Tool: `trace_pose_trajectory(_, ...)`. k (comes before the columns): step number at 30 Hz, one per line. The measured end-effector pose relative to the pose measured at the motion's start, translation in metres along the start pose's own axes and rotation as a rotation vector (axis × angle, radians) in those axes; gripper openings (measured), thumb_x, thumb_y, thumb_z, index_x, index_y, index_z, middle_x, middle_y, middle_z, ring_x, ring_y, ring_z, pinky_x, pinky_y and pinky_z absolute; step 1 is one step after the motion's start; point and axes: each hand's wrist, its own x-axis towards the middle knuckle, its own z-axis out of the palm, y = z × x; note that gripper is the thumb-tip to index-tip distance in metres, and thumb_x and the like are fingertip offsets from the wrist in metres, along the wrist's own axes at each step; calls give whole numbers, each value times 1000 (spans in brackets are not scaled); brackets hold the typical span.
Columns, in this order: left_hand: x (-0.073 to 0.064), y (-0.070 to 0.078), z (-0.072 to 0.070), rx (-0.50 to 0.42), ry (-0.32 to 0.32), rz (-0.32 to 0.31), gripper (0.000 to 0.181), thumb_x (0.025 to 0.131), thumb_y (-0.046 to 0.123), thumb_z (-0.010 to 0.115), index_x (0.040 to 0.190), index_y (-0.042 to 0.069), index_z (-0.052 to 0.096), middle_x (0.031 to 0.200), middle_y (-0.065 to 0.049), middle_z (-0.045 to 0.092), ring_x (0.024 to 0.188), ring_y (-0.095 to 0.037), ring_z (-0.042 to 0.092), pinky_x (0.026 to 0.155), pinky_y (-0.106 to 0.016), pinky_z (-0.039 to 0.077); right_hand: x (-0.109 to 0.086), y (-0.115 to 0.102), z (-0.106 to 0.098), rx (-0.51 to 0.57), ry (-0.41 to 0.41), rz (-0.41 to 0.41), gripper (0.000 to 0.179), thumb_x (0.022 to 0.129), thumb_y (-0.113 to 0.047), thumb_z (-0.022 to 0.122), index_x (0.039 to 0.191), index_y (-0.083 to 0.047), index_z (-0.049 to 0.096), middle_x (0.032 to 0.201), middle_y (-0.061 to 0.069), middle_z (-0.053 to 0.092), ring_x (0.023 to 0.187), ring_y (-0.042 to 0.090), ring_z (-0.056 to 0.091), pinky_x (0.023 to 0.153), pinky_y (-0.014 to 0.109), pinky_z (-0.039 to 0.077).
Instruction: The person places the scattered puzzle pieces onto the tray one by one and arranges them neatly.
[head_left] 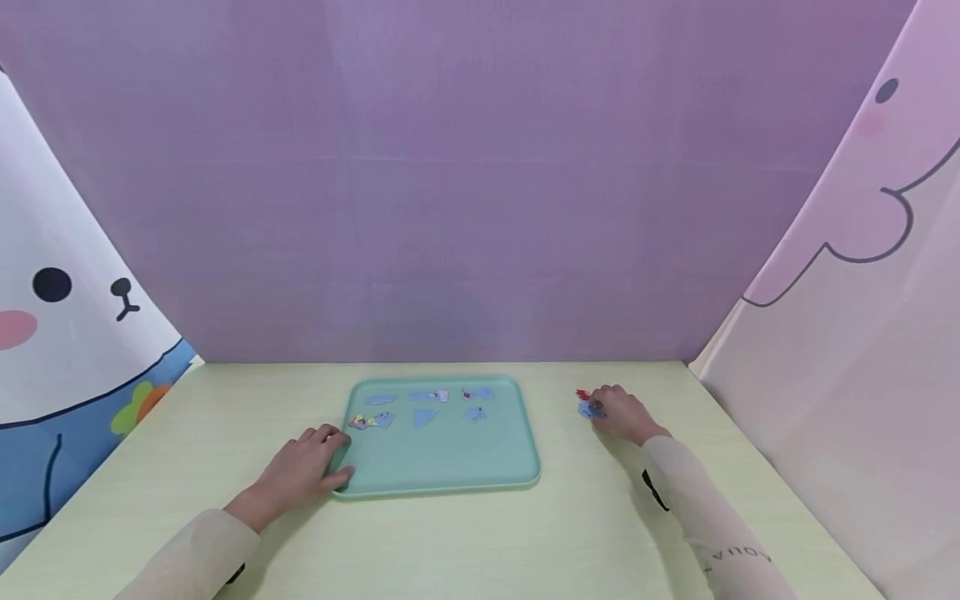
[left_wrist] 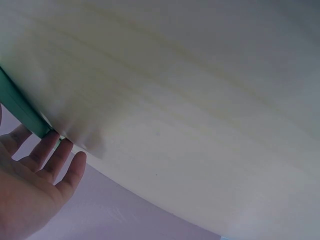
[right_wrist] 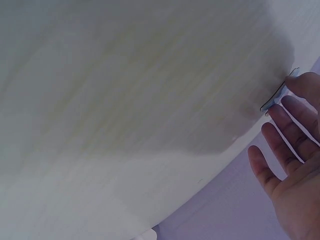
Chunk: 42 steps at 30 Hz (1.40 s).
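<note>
A mint-green tray [head_left: 442, 462] lies on the table, with several flat, irregular light-blue picture pieces [head_left: 425, 416] set out in its far half. At the tray's left edge rests my left hand [head_left: 300, 471], fingers spread and thumb near the front corner. The left wrist view shows these fingertips touching the side of the tray [left_wrist: 22, 110]. Right of the tray, my right hand [head_left: 622, 414] is over a small group of red and blue picture pieces [head_left: 584, 408]. Between its thumb and fingers it pinches a thin blue piece [right_wrist: 280, 95]; the fingers partly hide the group.
The pale wooden table [head_left: 442, 542] ends at a purple cloth backdrop [head_left: 450, 208]. Printed cloth panels stand at the left [head_left: 82, 358] and right [head_left: 855, 375] sides.
</note>
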Motion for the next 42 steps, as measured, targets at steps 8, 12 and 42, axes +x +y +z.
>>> trace_pose_trajectory(8, -1, 0, 1, 5, 8, 11, 47, 79, 39, 66, 109, 4, 60, 110, -14, 57, 95, -31, 56, 69, -47, 49, 0, -1, -1, 27, -14, -17, 28, 80, -15, 67, 104, 0, 63, 98, 11, 60, 92, 29, 55, 81, 48, 47)
trace_pose_trajectory(12, 0, 0, 1, 6, 9, 11, 47, 79, 40, 66, 109, 4, 60, 109, -14, 57, 95, -31, 56, 69, -47, 49, 1, -1, -3, 48, -21, -11, 28, 81, -16, 67, 103, -1, 63, 97, 11, 60, 91, 28, 54, 80, 47, 48)
trace_pose_trajectory(42, -1, 1, -3, 6, -12, 14, 45, 79, 38, 67, 109, 5, 60, 109, -13, 57, 93, -30, 56, 67, -46, 49, 4, -7, -4, 40, -14, 1, 28, 75, -20, 69, 98, -5, 62, 94, 8, 61, 88, 25, 53, 80, 51, 44)
